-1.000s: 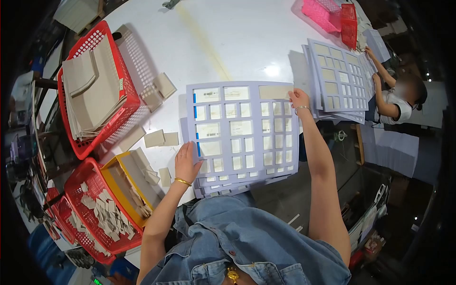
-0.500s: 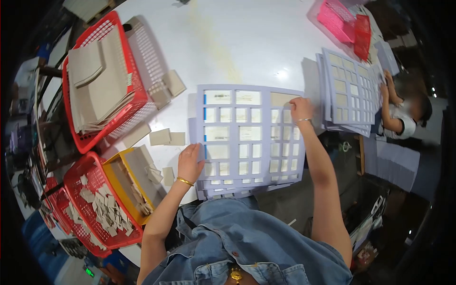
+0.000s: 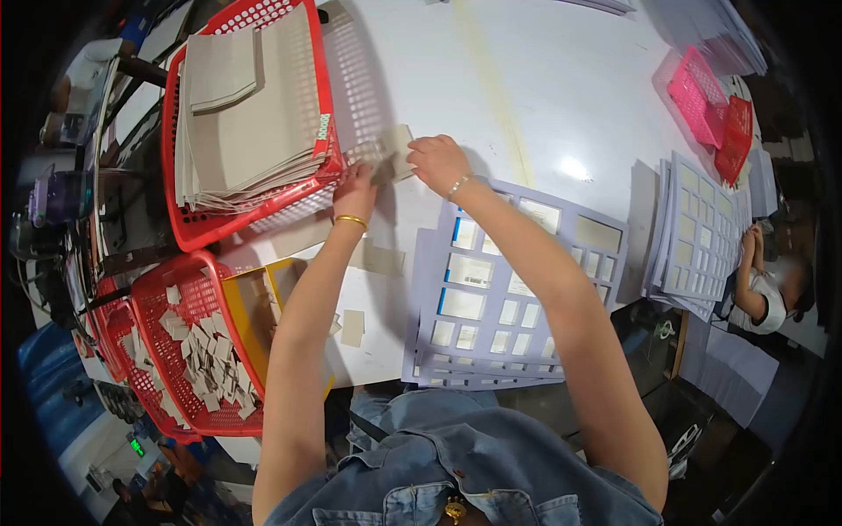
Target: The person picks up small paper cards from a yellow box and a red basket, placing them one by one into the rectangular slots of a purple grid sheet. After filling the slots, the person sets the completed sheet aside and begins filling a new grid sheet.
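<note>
My right hand (image 3: 441, 164) reaches across to the left, its fingertips pinching the edge of a grey cardboard piece (image 3: 399, 140) beside the red basket. Close by, my left hand (image 3: 355, 191) is closed at a second small cardboard piece (image 3: 372, 156), which is blurred. Under my right forearm lies a stack of pale lavender frame boards (image 3: 481, 346) with many rectangular windows, some showing printed white paper and blue strips. One larger window at its top right has a grey cardboard piece (image 3: 598, 233) in it.
A red basket (image 3: 329, 114) holds large cardboard sheets. Below are another red basket (image 3: 197, 263) of small cardboard bits and a yellow box (image 3: 254, 289). More frame boards (image 3: 693, 228) and a pink basket (image 3: 697, 92) stand right, near another person (image 3: 763, 289).
Both hands have left the frame board and moved up and left to the loose cardboard pieces by the red basket. The view has turned left, and the stack appears tilted.
</note>
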`<state>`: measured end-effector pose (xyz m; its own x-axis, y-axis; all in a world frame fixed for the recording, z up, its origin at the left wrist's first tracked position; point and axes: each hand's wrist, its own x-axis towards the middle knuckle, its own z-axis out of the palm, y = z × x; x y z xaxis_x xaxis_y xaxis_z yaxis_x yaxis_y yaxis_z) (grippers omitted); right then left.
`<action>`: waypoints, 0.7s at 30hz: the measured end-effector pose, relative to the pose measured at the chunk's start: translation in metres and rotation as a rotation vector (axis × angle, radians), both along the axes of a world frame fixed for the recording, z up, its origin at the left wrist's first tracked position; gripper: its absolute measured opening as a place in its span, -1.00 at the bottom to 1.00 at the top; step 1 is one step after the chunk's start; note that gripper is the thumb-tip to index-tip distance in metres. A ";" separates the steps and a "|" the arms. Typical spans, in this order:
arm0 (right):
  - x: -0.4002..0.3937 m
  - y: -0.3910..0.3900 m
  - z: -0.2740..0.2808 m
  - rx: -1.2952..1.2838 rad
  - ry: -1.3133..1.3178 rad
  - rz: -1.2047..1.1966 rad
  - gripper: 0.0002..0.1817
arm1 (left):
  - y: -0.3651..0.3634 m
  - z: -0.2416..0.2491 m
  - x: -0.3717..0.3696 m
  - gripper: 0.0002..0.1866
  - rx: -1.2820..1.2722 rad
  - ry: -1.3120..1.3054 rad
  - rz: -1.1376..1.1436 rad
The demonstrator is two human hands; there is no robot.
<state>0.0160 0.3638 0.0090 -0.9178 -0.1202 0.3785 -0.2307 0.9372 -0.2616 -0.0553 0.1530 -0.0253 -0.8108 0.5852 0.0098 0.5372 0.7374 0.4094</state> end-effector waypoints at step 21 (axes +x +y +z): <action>-0.047 -0.029 -0.012 0.249 -0.594 -0.065 -0.86 | 0.027 0.013 -0.020 -0.77 -0.645 0.123 -0.386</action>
